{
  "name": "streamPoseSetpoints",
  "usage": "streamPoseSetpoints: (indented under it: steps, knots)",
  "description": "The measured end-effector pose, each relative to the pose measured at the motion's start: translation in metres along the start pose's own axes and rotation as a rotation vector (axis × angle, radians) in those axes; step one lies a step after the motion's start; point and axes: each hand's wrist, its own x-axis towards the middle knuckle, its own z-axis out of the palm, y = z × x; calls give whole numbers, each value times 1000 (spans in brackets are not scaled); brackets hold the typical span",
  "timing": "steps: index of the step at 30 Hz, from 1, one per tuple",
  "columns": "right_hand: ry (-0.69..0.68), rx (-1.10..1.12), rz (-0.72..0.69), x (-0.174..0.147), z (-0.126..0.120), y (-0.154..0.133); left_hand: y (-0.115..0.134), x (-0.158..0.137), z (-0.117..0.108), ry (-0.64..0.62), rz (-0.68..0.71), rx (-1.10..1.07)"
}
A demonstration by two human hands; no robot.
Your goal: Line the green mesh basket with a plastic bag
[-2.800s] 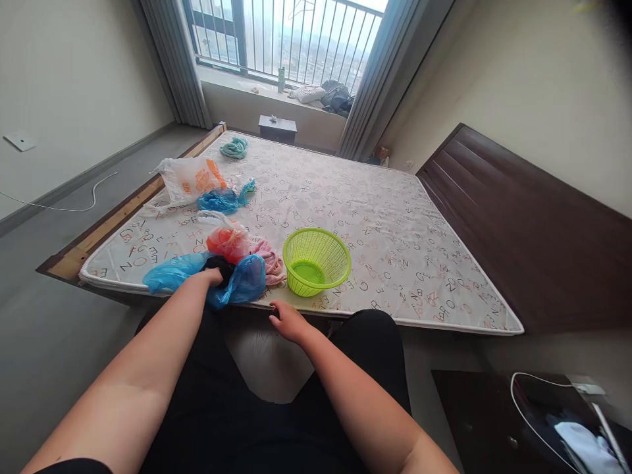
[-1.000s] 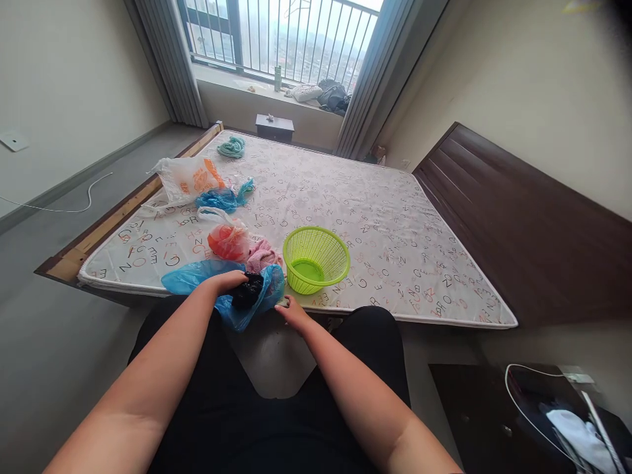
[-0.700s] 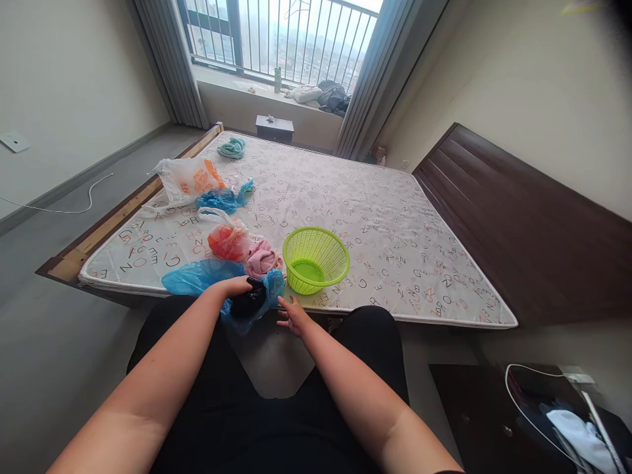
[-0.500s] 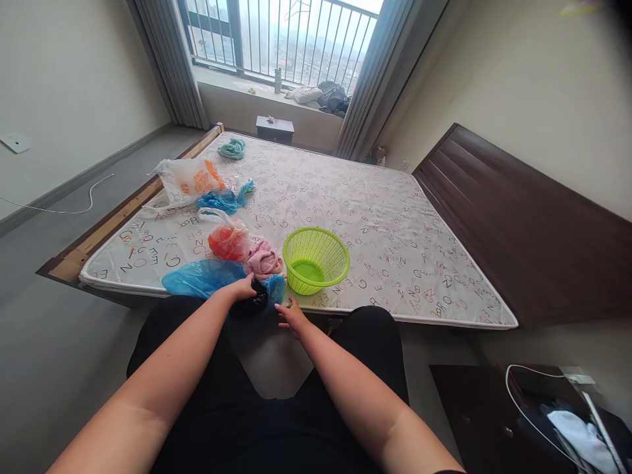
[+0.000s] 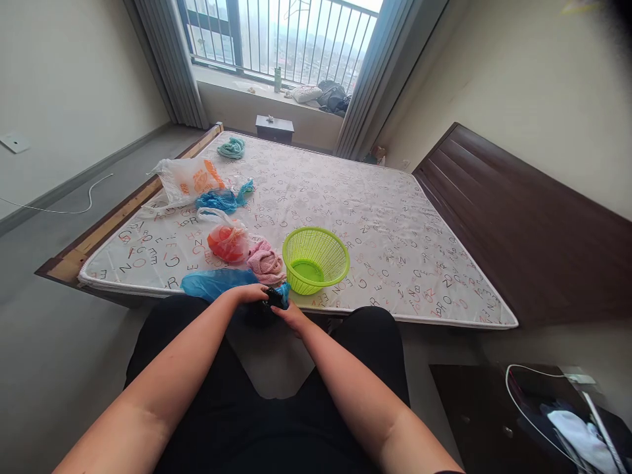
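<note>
A crumpled black plastic bag (image 5: 275,298) is between my hands at the mattress's front edge. My left hand (image 5: 253,293) grips it from the left, fingers closed. My right hand (image 5: 291,316) pinches it from the right. A blue plastic bag (image 5: 217,283) lies beneath my left hand, with a bit of blue showing beside the black one. Behind them rests a pink knitted cloth (image 5: 266,262), and to the right stands a green plastic basket (image 5: 316,260) with nothing in it. A clear bag with something orange-red (image 5: 228,242) lies left of the cloth.
On the mattress (image 5: 395,243) farther left lie a white bag with orange print (image 5: 190,181), a crumpled blue bag (image 5: 217,201) and a teal bundle (image 5: 232,148). A dark headboard (image 5: 523,237) rises at right. A dark cabinet (image 5: 459,408) stands at lower right.
My right hand, apart from the black bag before, has closed on it. My left hand has moved right with the bag, and the blue bag has shifted right too.
</note>
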Motion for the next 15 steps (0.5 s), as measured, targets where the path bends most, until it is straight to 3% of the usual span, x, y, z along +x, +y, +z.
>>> streamPoseSetpoints:
  steps: [3, 5, 10, 15]
  knots:
    - [-145, 91, -37, -5, -2, -8, 14, -15, -10, -68, 112, -203]
    - [-167, 145, 23, -7, -3, -12, 19, -27, -23, 8, 163, -217]
    - [-91, 116, 102, -8, -7, -18, 14, -47, -68, 443, 174, -109]
    - [-93, 125, 113, -9, -11, -23, -2, -53, -99, 808, -1, 131]
